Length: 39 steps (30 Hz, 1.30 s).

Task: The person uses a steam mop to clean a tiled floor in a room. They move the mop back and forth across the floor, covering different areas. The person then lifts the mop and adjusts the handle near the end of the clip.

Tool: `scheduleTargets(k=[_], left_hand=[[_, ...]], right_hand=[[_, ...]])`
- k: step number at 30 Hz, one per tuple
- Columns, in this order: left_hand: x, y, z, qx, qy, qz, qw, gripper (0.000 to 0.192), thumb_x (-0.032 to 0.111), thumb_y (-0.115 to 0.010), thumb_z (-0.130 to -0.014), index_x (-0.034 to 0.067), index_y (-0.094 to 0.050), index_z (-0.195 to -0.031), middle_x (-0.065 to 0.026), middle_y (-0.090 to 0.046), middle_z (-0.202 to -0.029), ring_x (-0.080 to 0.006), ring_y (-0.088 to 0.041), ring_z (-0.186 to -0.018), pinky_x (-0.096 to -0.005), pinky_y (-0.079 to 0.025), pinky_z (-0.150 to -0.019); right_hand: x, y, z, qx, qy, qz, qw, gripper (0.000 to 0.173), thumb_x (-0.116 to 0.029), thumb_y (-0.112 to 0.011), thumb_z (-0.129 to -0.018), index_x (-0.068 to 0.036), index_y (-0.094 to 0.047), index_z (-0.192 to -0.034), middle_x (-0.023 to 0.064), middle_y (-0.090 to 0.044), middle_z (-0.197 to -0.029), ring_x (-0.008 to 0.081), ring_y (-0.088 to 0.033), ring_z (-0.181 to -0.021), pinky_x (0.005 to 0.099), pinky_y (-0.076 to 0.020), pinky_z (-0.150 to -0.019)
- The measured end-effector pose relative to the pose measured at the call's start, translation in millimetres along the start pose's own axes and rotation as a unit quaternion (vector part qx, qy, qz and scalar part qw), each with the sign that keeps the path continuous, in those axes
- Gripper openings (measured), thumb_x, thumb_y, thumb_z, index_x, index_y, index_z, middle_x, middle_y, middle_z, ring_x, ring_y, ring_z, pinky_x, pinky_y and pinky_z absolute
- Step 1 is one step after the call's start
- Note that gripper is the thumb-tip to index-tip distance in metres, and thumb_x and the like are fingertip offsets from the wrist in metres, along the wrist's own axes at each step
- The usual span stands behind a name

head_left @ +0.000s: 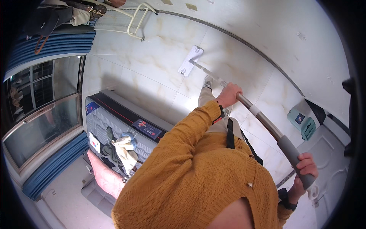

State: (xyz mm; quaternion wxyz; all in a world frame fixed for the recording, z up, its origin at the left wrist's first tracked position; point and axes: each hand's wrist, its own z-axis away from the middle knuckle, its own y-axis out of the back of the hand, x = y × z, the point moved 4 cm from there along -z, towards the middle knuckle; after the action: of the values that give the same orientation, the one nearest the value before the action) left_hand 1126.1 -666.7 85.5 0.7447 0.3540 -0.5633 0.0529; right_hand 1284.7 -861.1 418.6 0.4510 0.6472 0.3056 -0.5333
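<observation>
A flat mop runs diagonally across the view. Its white rectangular mop head [187, 61] lies on the marble-look tiled floor. My left hand [228, 94] is wrapped around the metal pole [267, 124] near its middle, in front of my body. Lower right, my right hand [306, 169] grips the grey handle sleeve [291, 156] close to its end. A white hanging loop [313, 192] shows at the tip of the handle. One of my shoes [208, 81] is visible beside the pole, a short way from the mop head.
To the left stands a bed with a grey mattress [120, 114], bearing clothes [124, 148] and a phone [95, 142]. A cream metal frame [133, 21] stands at the far wall. A teal plastic container [303, 124] sits near the door [328, 154] at right.
</observation>
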Motion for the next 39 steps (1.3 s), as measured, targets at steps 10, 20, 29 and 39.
scheduleTargets(k=[10, 20, 29, 39], left_hand=[[-102.0, 190.8, -89.8, 0.192, -0.029, -0.075, 0.978, 0.018, -0.008, -0.055, -0.063, 0.006, -0.059, -0.074, -0.0114, -0.058, -0.073, -0.0321, -0.053, -0.076, -0.0375, -0.041, -0.072], [-174.1, 283.2, -138.3, 0.187, -0.01, -0.132, 0.973, 0.019, -0.01, -0.054, -0.065, 0.005, -0.06, -0.076, -0.0112, -0.058, -0.075, -0.0313, -0.053, -0.079, -0.0367, -0.041, -0.074], [-200.6, 309.6, -155.8, 0.199, -0.011, -0.14, 0.97, 0.018, -0.009, -0.053, -0.065, 0.004, -0.06, -0.075, -0.012, -0.059, -0.077, -0.0315, -0.054, -0.079, -0.0373, -0.041, -0.073], [-213.1, 326.5, -155.0, 0.224, 0.025, -0.153, 0.962, 0.017, -0.008, -0.055, -0.068, 0.005, -0.061, -0.075, -0.0108, -0.059, -0.079, -0.031, -0.052, -0.084, -0.0367, -0.043, -0.076]], right_hand=[[36.4, -120.4, -161.9, -0.038, -0.053, -0.089, 0.994, 0.024, -0.016, -0.068, -0.066, -0.006, -0.05, -0.079, 0.0113, -0.055, -0.089, 0.0324, -0.048, -0.102, 0.0453, -0.035, -0.089], [78.6, -197.2, -247.5, -0.064, -0.022, -0.166, 0.984, 0.023, -0.011, -0.068, -0.069, -0.004, -0.052, -0.084, 0.0135, -0.056, -0.094, 0.0329, -0.048, -0.107, 0.0423, -0.0428, -0.087], [84.4, -219.5, -283.2, -0.098, -0.005, -0.15, 0.984, 0.021, -0.012, -0.069, -0.069, -0.004, -0.054, -0.081, 0.0131, -0.06, -0.091, 0.0339, -0.052, -0.104, 0.0448, -0.04, -0.088], [79.9, -237.3, -311.7, -0.141, 0.043, -0.13, 0.981, 0.017, -0.008, -0.069, -0.066, -0.003, -0.056, -0.076, 0.0125, -0.062, -0.087, 0.034, -0.055, -0.099, 0.0419, -0.0435, -0.084]])
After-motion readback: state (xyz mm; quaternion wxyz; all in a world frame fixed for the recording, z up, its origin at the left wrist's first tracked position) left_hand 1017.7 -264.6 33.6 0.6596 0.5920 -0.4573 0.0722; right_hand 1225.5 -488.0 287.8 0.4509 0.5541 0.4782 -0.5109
